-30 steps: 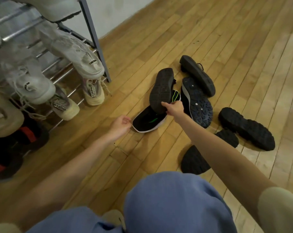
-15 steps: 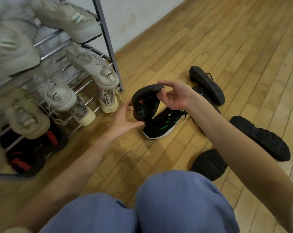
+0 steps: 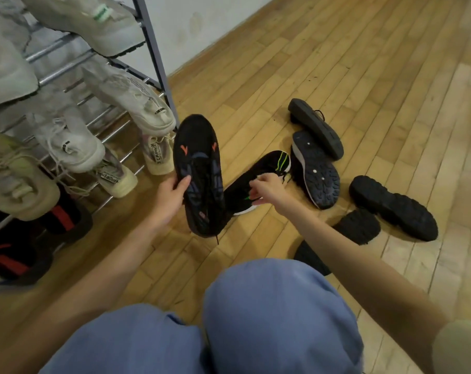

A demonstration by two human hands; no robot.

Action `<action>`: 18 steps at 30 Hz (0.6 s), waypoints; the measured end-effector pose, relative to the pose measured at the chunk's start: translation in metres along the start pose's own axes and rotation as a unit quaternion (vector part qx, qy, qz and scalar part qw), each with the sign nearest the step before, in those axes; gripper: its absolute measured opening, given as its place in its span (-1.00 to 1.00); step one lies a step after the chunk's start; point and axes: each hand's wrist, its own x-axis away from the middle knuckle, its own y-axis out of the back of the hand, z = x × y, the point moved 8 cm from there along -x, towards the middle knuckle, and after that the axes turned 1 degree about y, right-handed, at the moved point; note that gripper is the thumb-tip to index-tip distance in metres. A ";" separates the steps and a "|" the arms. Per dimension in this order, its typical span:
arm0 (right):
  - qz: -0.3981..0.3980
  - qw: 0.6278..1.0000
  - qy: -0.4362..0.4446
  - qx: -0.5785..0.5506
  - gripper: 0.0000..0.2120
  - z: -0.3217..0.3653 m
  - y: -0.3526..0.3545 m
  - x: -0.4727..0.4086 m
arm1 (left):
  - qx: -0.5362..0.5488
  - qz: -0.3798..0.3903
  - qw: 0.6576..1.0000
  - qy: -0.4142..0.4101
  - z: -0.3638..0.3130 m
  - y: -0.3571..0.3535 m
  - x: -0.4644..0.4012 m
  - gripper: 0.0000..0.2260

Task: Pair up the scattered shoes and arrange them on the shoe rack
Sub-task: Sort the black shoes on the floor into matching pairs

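Left hand (image 3: 172, 194) is wrapped around the side of a black shoe with orange marks (image 3: 200, 176), holding it up off the floor just in front of the shoe rack (image 3: 154, 54). Right hand (image 3: 265, 188) is pinching the black sneaker with green stripes (image 3: 266, 168) lying right behind it. More dark shoes sit soles-up nearby, like the blue-soled shoe (image 3: 316, 171) and a chunky black one (image 3: 392, 207).

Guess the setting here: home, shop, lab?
Probably a home entryway or room corner: a metal shoe rack against a plain wall, worn shoes scattered on a wood-plank floor. No shop fittings visible.
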 end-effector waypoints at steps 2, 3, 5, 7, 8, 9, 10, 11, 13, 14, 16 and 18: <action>-0.033 0.991 0.019 0.128 -0.87 -0.037 0.014 -0.005 | 0.023 0.005 0.998 0.051 0.010 -0.007 0.000 -0.77; -0.060 0.980 0.014 0.191 -0.81 -0.055 0.026 -0.007 | 0.029 0.007 0.997 0.069 0.014 -0.011 0.000 -0.78; -0.130 0.948 -0.009 0.290 -0.61 -0.085 0.055 -0.010 | 0.026 0.016 0.996 0.084 0.018 -0.021 0.001 -0.79; -0.187 0.923 -0.022 0.336 -0.45 -0.104 0.087 -0.013 | 0.002 0.037 0.996 0.086 0.019 -0.032 0.002 -0.77; -0.198 0.916 -0.032 0.349 -0.38 -0.113 0.100 -0.017 | -0.014 0.046 0.996 0.080 0.018 -0.038 0.001 -0.75; -0.198 0.912 -0.044 0.358 -0.31 -0.121 0.111 -0.022 | -0.029 0.055 0.995 0.074 0.015 -0.043 0.001 -0.73; -0.192 0.909 -0.057 0.364 -0.25 -0.130 0.121 -0.027 | -0.044 0.064 0.995 0.068 0.013 -0.049 0.000 -0.71; -0.185 0.906 -0.067 0.375 -0.21 -0.135 0.127 -0.031 | -0.058 0.072 0.994 0.062 0.012 -0.055 -0.001 -0.71; -0.174 0.888 -0.058 0.422 -0.20 -0.140 0.131 -0.036 | -0.080 0.085 0.992 0.049 0.009 -0.065 0.000 -0.70; -0.171 0.882 -0.045 0.437 -0.22 -0.142 0.131 -0.038 | -0.087 0.088 0.991 0.043 0.008 -0.070 0.001 -0.70; -0.172 0.898 -0.005 0.405 -0.30 -0.141 0.132 -0.040 | -0.087 0.088 0.992 0.035 0.007 -0.078 0.004 -0.71; -0.212 0.936 0.021 0.279 -0.42 -0.138 0.142 -0.031 | -0.076 0.085 0.993 0.038 0.008 -0.082 0.007 -0.73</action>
